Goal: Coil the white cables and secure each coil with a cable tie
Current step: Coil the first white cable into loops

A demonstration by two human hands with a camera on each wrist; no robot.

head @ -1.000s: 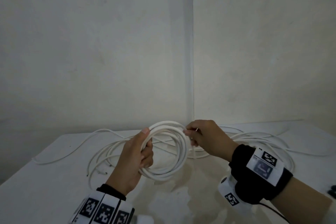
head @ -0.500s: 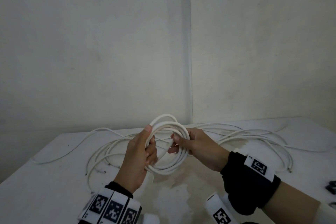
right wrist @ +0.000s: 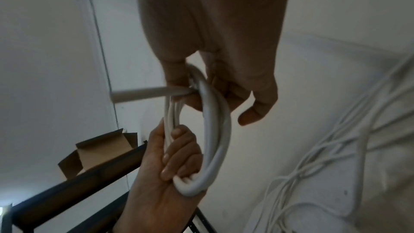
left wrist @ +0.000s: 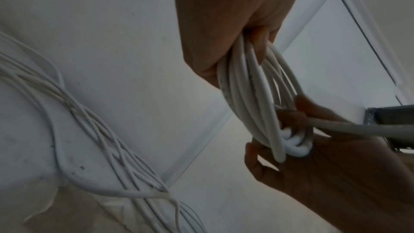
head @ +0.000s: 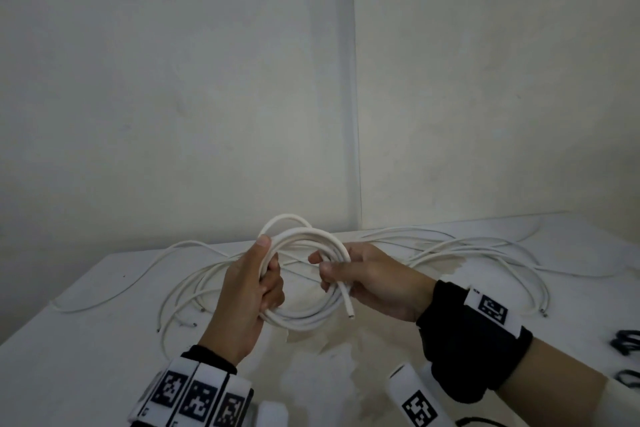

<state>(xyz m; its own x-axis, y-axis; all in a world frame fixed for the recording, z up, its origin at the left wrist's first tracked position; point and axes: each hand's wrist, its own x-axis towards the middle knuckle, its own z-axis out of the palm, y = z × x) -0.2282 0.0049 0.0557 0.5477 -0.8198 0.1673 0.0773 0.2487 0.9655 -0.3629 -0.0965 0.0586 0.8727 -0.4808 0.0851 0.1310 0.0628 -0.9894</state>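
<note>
A coil of white cable (head: 304,317) is held upright above the white table (head: 86,357). My left hand (head: 266,274) grips its left side, thumb up on the loops and fingers curled through the ring. Gripping the coil's right side is my right hand (head: 332,267), and the cable's free end (head: 349,307) pokes down below its fingers. In the left wrist view the coil (left wrist: 246,86) hangs from my left hand (left wrist: 235,42), with the free end (left wrist: 358,128) running off to the right. The right wrist view shows the coil (right wrist: 215,130) and its free end (right wrist: 145,95).
Loose white cables (head: 194,288) sprawl on the table behind the coil, with more cables (head: 485,253) to the right. Black cable ties (head: 623,345) lie at the table's right edge. A cardboard box (right wrist: 100,148) sits on a dark shelf frame (right wrist: 78,180).
My right hand has moved from the coil's top right down onto its right side and now grips the loops. The free end now sticks out below that hand. The left hand's grip is unchanged.
</note>
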